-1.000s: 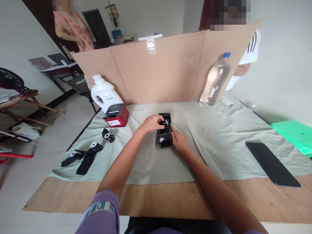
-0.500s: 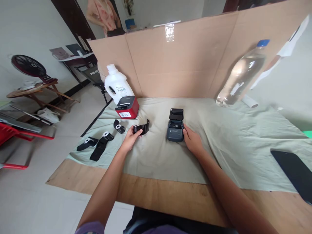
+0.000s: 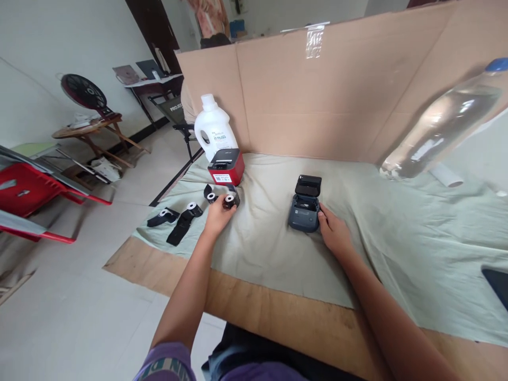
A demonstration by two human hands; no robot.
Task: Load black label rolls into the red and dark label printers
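My left hand [image 3: 218,217] pinches a black paper roll [image 3: 230,201] with a white core, its core end facing me. Close by on its left lies another black roll [image 3: 211,197] with a loose tail. Farther left are two more partly unrolled black rolls, a middle roll [image 3: 193,209] and an outer roll [image 3: 163,216]. My right hand [image 3: 336,228] grips the right side of a dark portable label printer [image 3: 304,218], which lies on the cloth with its lid [image 3: 308,185] raised. Inside the printer I cannot make out any roll.
A red and black printer [image 3: 227,168] stands behind the rolls, before a white jug [image 3: 216,129]. A cardboard panel [image 3: 309,106] closes off the back. On the right are a large water bottle [image 3: 440,132], a white tube [image 3: 446,174] and a phone [image 3: 498,283] at the cloth's edge.
The view has swung left. My left hand has carried its roll left, up beside the other rolls, and turned it core-end toward me. My right hand stays at the portable printer.
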